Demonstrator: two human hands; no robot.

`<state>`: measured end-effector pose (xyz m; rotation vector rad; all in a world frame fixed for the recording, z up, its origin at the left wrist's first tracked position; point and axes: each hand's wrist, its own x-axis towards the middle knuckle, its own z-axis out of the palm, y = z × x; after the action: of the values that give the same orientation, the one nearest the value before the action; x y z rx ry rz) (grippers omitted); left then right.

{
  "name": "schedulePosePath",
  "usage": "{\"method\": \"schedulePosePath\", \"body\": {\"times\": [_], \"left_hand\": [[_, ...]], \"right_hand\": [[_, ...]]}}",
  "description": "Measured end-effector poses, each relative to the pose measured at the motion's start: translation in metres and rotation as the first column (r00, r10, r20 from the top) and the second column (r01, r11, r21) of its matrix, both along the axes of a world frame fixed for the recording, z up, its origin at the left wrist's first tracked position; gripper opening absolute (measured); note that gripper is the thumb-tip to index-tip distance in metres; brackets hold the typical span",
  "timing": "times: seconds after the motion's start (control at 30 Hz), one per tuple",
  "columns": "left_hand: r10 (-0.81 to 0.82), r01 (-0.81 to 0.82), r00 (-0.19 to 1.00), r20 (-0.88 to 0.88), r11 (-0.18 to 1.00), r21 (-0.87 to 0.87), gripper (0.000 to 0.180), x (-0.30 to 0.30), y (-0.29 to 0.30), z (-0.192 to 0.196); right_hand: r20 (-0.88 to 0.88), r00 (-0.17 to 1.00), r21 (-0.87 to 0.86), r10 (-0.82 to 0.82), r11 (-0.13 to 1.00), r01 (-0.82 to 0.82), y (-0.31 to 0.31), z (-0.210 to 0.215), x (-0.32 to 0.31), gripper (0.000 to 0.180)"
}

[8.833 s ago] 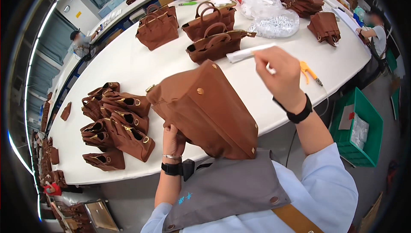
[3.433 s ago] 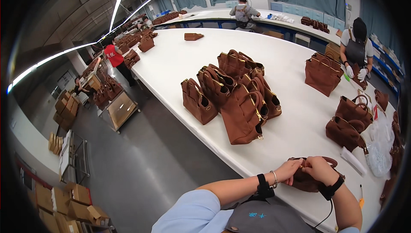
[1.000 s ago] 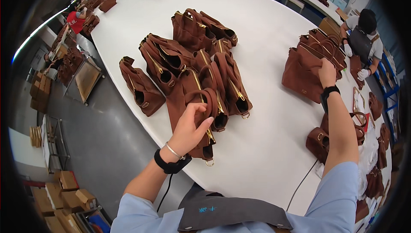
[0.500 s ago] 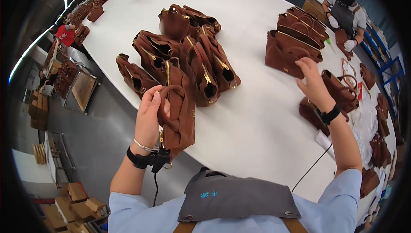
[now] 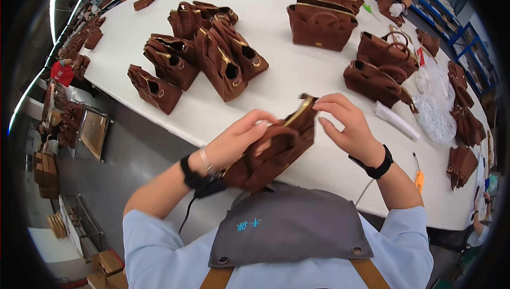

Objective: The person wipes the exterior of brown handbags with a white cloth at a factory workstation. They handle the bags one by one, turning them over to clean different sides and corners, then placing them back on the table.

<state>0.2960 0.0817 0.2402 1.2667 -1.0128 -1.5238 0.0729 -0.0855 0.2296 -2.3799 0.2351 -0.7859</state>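
- Holding a brown bag (image 5: 284, 156) by its handle with my left hand (image 5: 239, 135), fingers curled around it; some blur here.
- Bag sits tilted at the counter's (image 5: 212, 122) near edge, just in front of my grey apron (image 5: 292, 228), gold zip end pointing up and away.
- Right hand (image 5: 353, 132) at that zip end: fingers loosely bent, thumb parted from them, not clenched. Can't tell if the fingertips touch the zip.
- Black bands on both wrists, silver bracelet on the left one.
- Ahead-left on the counter: cluster of brown bags (image 5: 226, 66), mostly upright, gold zips showing.
- Far side, ahead-right: row of brown bags (image 5: 321, 29), one behind another.
- Nearer on the right: pair of brown bags (image 5: 374, 84), then a white roll (image 5: 396, 122) and clear plastic wrap (image 5: 435, 116).
- Orange-handled tool (image 5: 419, 181) lies near my right forearm.
- Co-worker's white-gloved hand (image 5: 396, 9) at a brown leather piece (image 5: 389, 9), across the counter.
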Motion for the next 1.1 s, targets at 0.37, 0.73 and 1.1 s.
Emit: {"method": "schedulePosePath", "body": {"times": [0.37,0.73,1.1], "left_hand": [[0.292,-0.129,0.736,0.611,0.946,-0.297,0.020,0.014,-0.015,-0.054],[0.194,-0.206,0.978,0.077,0.956,0.209,0.033,-0.033,0.046,-0.084],[0.414,-0.260,0.767,0.491,0.899,-0.352,0.027,-0.040,0.055,-0.107]], "right_hand": [[-0.300,0.947,0.385,0.112,0.923,0.013,0.041,-0.046,-0.035,0.019],[-0.808,0.466,0.102,0.361,0.864,-0.492,0.030,-0.023,0.064,0.030],[-0.705,0.666,-0.197,0.244,0.835,-0.513,0.057,-0.034,0.071,0.027]]}}
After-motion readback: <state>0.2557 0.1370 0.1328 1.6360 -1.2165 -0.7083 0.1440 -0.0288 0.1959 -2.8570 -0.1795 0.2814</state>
